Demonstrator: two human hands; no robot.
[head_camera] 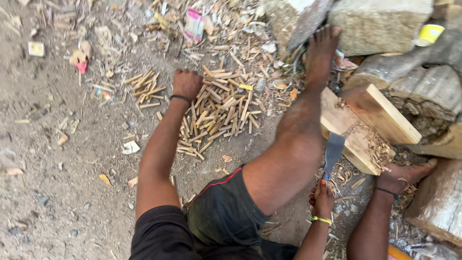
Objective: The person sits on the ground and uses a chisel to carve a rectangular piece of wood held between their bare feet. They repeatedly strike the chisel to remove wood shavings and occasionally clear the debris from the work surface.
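My left hand (186, 83) reaches forward to a heap of short split wood sticks (219, 113) on the dirt ground; its fingers are curled and whether it grips a stick cannot be told. My right hand (322, 198) is shut on the handle of a broad flat blade (333, 153), which points up toward a pale wooden block (349, 127). The block leans on a log (423, 96) and bears curled shavings (378, 149). My bare left leg (298, 130) stretches between the hands, and my right foot (404, 174) rests by the block.
Large stone blocks (380, 21) stand at the top right. A yellow cup (429, 33) sits beside them. A second small bundle of sticks (146, 89) lies left of the heap. Wrappers, chips and litter (195, 24) are scattered over the dirt. Another log (440, 202) is at right.
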